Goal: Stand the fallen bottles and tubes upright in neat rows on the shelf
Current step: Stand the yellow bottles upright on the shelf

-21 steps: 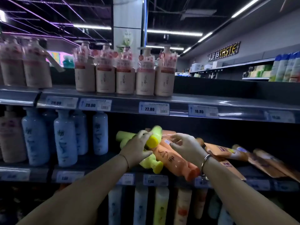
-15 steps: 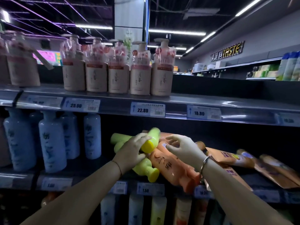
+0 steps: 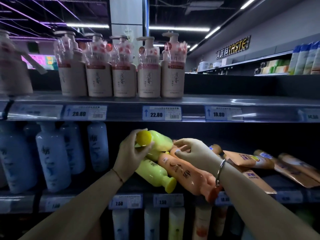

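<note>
On the middle shelf [image 3: 285,189] lies a heap of fallen bottles. My left hand [image 3: 131,156] grips a yellow-green bottle [image 3: 159,140] near its yellow cap and holds it lifted, cap toward me. A second yellow-green bottle [image 3: 155,174] lies below it, cap pointing front right. An orange bottle [image 3: 187,175] lies slanted beside it, its cap over the shelf edge. My right hand [image 3: 194,151] hovers over the orange bottle with fingers spread, fingertips close to the held bottle. Orange tubes [image 3: 251,160] lie flat to the right.
Pale blue bottles [image 3: 52,158] stand upright at the left of the same shelf. Beige pump bottles [image 3: 149,71] stand in a row on the upper shelf [image 3: 242,101]. More tubes [image 3: 174,224] hang or stand on the shelf below. Price tags line the shelf edges.
My left hand has raised the yellow-green bottle and turned its cap toward me. My right hand has drifted slightly right over the orange bottle. The camera has moved closer.
</note>
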`<state>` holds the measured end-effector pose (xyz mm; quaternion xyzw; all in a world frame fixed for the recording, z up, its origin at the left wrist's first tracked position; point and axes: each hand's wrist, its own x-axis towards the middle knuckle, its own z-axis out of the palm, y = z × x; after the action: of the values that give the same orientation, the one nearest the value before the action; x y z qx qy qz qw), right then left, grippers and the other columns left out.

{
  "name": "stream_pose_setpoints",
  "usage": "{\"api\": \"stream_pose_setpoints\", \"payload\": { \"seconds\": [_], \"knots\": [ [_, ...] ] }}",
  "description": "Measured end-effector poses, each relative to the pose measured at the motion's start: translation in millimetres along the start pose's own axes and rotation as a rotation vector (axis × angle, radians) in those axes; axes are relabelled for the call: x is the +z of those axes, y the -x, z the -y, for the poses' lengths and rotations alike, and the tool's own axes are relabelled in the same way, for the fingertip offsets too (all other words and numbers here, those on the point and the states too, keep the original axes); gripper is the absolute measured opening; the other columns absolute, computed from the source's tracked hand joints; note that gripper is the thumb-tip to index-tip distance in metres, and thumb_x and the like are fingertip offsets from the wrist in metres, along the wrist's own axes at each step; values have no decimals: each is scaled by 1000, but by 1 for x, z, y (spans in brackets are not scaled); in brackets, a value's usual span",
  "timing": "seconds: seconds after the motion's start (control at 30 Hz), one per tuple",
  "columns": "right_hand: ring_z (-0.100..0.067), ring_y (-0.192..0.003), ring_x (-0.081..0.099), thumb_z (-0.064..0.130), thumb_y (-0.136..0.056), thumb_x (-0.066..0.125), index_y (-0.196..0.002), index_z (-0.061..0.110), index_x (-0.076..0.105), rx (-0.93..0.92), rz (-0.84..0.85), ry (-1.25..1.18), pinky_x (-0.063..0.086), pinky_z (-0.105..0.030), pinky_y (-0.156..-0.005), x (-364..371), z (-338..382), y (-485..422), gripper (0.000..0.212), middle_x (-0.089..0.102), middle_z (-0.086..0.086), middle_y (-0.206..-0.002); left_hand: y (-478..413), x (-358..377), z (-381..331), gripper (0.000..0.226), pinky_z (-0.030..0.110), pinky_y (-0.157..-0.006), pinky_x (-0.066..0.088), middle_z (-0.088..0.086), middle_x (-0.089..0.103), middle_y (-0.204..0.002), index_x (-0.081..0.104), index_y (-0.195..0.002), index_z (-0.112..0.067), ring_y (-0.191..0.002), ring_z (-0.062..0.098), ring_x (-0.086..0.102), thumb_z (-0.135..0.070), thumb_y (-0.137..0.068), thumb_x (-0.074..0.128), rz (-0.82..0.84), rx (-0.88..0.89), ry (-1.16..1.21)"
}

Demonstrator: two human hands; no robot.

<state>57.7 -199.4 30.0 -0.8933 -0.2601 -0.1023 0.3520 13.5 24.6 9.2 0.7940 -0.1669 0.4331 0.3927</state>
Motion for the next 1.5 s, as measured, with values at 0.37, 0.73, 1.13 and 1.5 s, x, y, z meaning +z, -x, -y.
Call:
{"api": "stream_pose_setpoints", "payload": {
  "seconds": [0.37, 0.73, 1.13, 1.5],
  "knots": [
    [0, -81, 65, 24, -81, 71, -106, 29, 69, 40, -136, -20, 47, -11, -71, 37, 37, 64, 25, 68, 14, -94, 19, -72, -12, 32, -1, -63, 42, -19, 55, -85, 49, -97, -20, -78, -19, 55, -29, -78, 74, -142, 10, 48],
    [-19, -108, 57, 31, -84, 70, -125, 13, 58, 190, -295, 189, 41, -23, -94, 102, 41, 94, 46, 58, -3, -116, 27, -123, -3, 33, -5, -60, 37, -6, 56, -88, 54, -109, -6, -75, -12, 52, -17, -82, 68, -191, -28, 1],
    [-15, -103, 59, 27, -83, 72, -123, 17, 58, 206, -354, 118, 49, -25, -90, 111, 40, 91, 44, 62, 1, -111, 6, -125, 14, 26, 6, -51, 40, -5, 55, -73, 52, -87, -11, -61, 1, 51, -33, -83, 66, -174, -173, 70],
    [-11, -117, 60, 11, -80, 75, -122, 35, 60, 65, -666, -886, 53, -31, -93, 94, 62, 47, 50, 63, 2, -124, -7, -114, 19, 23, 7, -59, 41, -11, 61, -87, 56, -100, -19, -75, -5, 57, -32, -84, 65, -148, -272, 228]
  ]
}}
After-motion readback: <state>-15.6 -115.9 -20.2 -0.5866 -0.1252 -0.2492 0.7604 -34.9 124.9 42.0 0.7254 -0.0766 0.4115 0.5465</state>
